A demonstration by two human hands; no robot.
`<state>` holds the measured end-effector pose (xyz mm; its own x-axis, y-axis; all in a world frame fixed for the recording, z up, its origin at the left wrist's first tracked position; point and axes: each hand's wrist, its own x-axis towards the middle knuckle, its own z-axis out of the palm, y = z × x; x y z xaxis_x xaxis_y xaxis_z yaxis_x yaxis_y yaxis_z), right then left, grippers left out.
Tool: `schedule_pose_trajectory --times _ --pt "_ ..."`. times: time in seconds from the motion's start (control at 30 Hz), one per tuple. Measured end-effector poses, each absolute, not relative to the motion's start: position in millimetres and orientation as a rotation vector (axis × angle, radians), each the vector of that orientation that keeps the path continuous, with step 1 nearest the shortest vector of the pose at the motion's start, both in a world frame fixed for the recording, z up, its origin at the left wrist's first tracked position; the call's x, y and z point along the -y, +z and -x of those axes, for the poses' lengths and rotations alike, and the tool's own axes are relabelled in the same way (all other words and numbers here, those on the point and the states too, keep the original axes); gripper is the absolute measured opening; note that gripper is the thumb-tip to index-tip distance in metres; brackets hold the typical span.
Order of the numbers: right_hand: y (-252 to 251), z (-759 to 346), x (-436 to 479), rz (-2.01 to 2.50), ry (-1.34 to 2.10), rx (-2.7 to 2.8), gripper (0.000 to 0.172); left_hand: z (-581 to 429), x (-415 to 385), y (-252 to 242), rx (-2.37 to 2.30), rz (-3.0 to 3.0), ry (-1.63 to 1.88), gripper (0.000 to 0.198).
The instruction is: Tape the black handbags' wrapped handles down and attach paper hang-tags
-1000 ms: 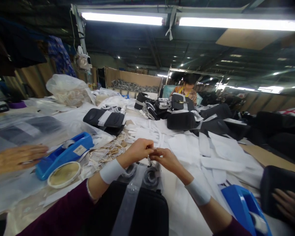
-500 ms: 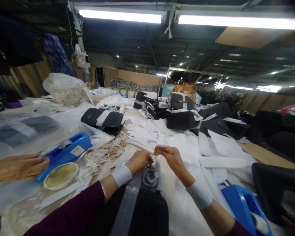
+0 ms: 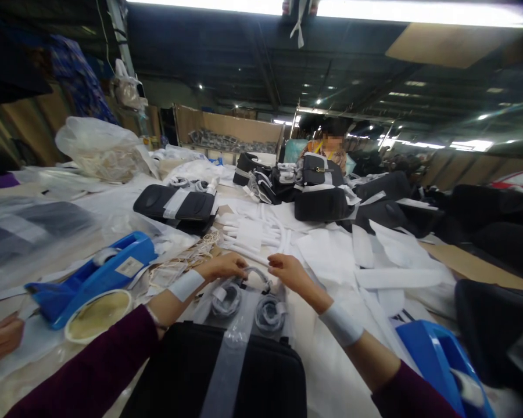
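My left hand (image 3: 223, 267) and my right hand (image 3: 286, 269) are close together over the table, each pinching an end of a thin grey strap (image 3: 257, 273). Just below them lie two coiled grey straps (image 3: 249, 305) inside a clear plastic bag. That bag rests at the far end of a black case (image 3: 218, 377) wrapped with a clear band, directly in front of me. Both wrists wear white bands over dark purple sleeves.
A blue tape dispenser (image 3: 91, 276) and a round lid (image 3: 96, 307) sit left, another blue dispenser (image 3: 440, 363) at right. White paper sheets, tags with strings (image 3: 178, 264) and black cases (image 3: 174, 206) cover the table. Another person's hand (image 3: 0, 337) shows at far left; a person sits opposite.
My hands have dropped from chest height to the coiled straps, now pinching a strap instead of a small tag. The other person's hand at left has pulled back from the dispenser.
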<state>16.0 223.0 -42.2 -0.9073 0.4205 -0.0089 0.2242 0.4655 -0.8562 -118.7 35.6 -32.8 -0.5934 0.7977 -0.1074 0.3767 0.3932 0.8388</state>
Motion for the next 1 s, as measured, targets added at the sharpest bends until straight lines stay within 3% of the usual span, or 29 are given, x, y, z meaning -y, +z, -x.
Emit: schedule_pose_trajectory --times 0.3,0.47,0.6,0.8,1.0 --pt "-27 38 -194 0.514 1.845 2.804 0.050 113 -47 -35 -2.150 -1.015 1.077 0.018" --pt "-10 39 -195 0.420 2.390 2.737 0.059 101 -25 -12 -2.350 -1.083 1.243 0.014" --pt "20 22 -185 0.138 2.594 2.542 0.050 64 17 28 -2.462 -1.181 1.344 0.015" --pt "113 -41 -147 0.054 2.635 2.485 0.015 -18 92 88 -2.404 -1.401 1.212 0.025" --pt "209 -126 -87 0.036 2.532 2.416 0.020 -75 147 131 -2.494 -1.535 1.471 0.032"
